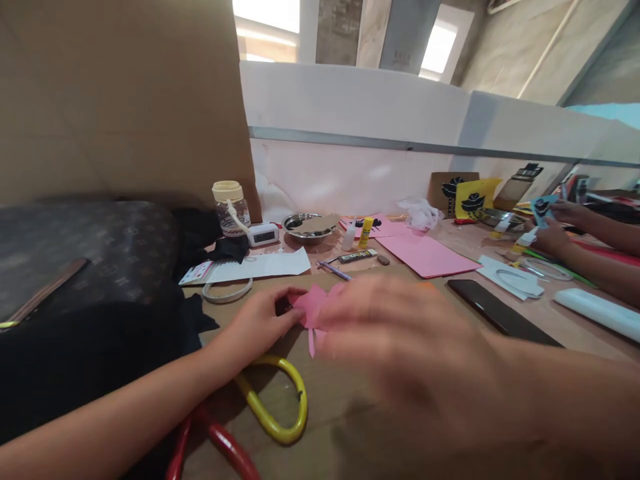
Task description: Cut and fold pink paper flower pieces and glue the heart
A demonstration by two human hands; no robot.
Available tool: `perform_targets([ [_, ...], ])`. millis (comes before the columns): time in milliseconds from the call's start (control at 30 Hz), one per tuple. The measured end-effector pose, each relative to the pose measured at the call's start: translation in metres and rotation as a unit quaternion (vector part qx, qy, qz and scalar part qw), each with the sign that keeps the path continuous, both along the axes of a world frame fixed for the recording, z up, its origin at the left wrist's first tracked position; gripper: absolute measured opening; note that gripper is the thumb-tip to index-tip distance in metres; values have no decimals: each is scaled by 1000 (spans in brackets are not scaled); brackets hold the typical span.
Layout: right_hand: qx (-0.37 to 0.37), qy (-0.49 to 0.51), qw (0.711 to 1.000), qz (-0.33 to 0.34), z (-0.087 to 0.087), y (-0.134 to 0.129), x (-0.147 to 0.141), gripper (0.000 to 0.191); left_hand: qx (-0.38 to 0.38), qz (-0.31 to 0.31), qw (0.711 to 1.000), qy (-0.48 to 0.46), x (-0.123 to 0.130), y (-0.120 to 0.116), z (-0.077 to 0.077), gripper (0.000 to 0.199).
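A pink paper cutout (pixel 313 305) with a thin stem-like strip lies at the middle of the brown tabletop. My left hand (pixel 273 317) pinches its left edge between thumb and fingers. My right hand (pixel 400 333) is smeared by motion above the cutout's right side and hides part of it; whether it touches the paper I cannot tell. Below my left forearm rest a yellow loop handle (pixel 300 413) and a red handle (pixel 233 450). A pen (pixel 334 270) lies just beyond the cutout.
Pink sheets (pixel 427 253), a glue stick (pixel 366 232), a small white bottle (pixel 349 237) and a metal bowl (pixel 307 227) stand farther back. A dark phone (pixel 500 312) lies to the right. A brown bag (pixel 90 253) sits at left. Another person's hands (pixel 555 230) hold a blue card at far right.
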State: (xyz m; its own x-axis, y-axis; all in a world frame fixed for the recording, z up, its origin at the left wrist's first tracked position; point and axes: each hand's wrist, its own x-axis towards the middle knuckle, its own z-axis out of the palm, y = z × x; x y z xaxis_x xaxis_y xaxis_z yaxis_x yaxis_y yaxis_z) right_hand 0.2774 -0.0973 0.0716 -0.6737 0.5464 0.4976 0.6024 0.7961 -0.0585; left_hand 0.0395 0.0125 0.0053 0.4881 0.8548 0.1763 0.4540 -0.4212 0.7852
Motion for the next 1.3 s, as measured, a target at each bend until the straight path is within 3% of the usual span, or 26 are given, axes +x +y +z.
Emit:
perform_targets([
  [100,-27,125,987,-99,0,54,11,33,-1,9,1000,-7,-1,1,-1,35],
  [200,-199,244,935,-164,-27,83,31,51,0,15,1000,-14,-2,3,-3,31],
  [267,-304,290,895,-153,-45,86,39,57,2,19,1000,-23,-2,3,-4,29],
  [333,-361,302,871,-140,-56,84,40,55,-1,19,999,-33,-2,2,-3,28],
  [567,-415,386,809,-153,-56,76,25,36,-33,6,997,-65,0,-2,3,31],
  [800,-457,430,767,-134,-54,80,20,45,-69,58,990,-106,-6,9,5,41],
  [933,-449,437,773,-103,-53,74,16,40,-77,101,982,-137,-19,25,20,45],
  [1167,-433,415,793,-103,-70,66,12,32,-43,164,940,-297,-51,46,64,39],
  [1300,-413,354,833,-102,-77,64,12,26,-11,172,955,-241,-63,55,70,45],
])
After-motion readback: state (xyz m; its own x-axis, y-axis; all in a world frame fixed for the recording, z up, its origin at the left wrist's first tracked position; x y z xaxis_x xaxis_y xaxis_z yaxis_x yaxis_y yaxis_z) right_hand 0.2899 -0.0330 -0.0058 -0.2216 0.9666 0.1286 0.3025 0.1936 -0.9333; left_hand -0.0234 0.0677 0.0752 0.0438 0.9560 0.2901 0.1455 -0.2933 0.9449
